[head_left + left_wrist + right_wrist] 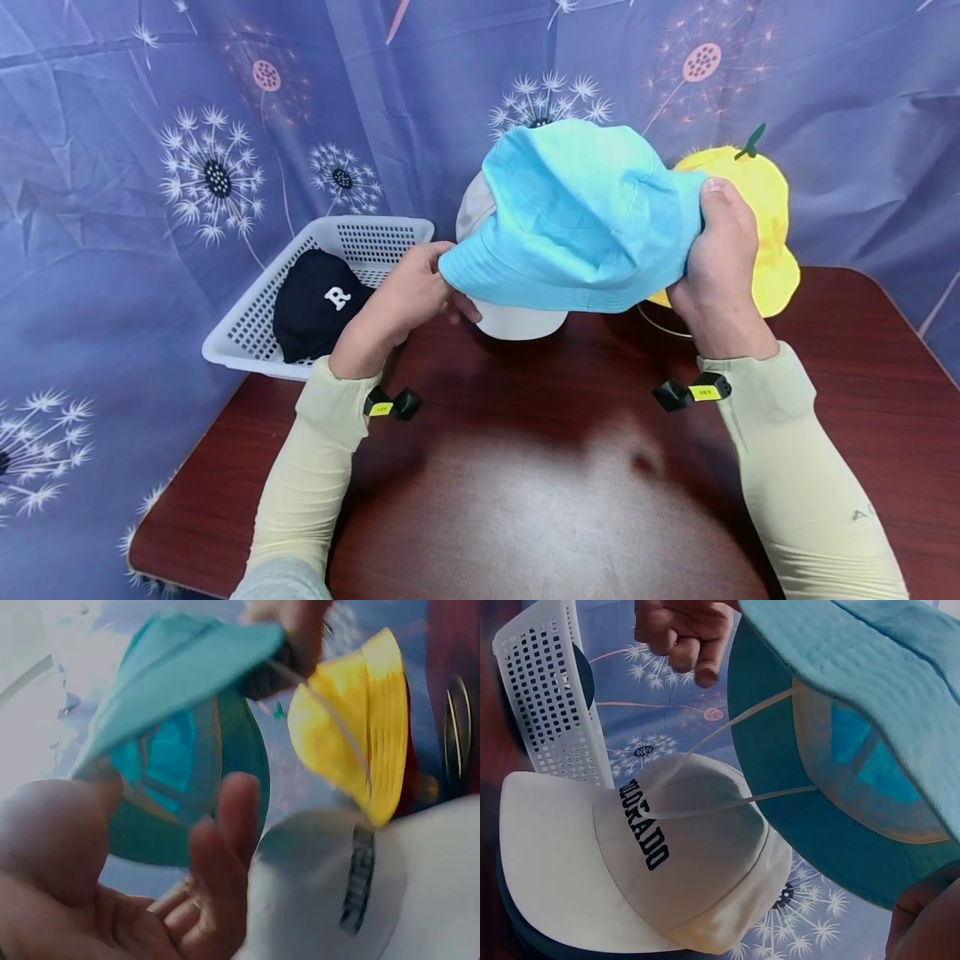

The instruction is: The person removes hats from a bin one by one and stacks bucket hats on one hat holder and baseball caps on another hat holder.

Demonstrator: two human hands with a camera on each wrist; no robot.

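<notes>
A light-blue bucket hat [577, 225] is held up over the table between both hands. My right hand [723, 250] grips its brim at the right, thumb on top. At the opposite side, my left hand [412, 287] pinches the brim's edge, with other fingers spread below it. The hat's hollow underside [870, 750] and a thin white chin strap [727, 802] show in the right wrist view. Behind and below the hat stands a white cap [682, 847] with dark lettering, mostly hidden in the head view.
At the left, a white plastic basket [247, 367] holds a black cap [315, 304] with a white R. A yellow bucket hat [772, 225] with a green leaf stands behind my right hand. The dark-red table [525, 500] meets a blue dandelion-print curtain [427, 108].
</notes>
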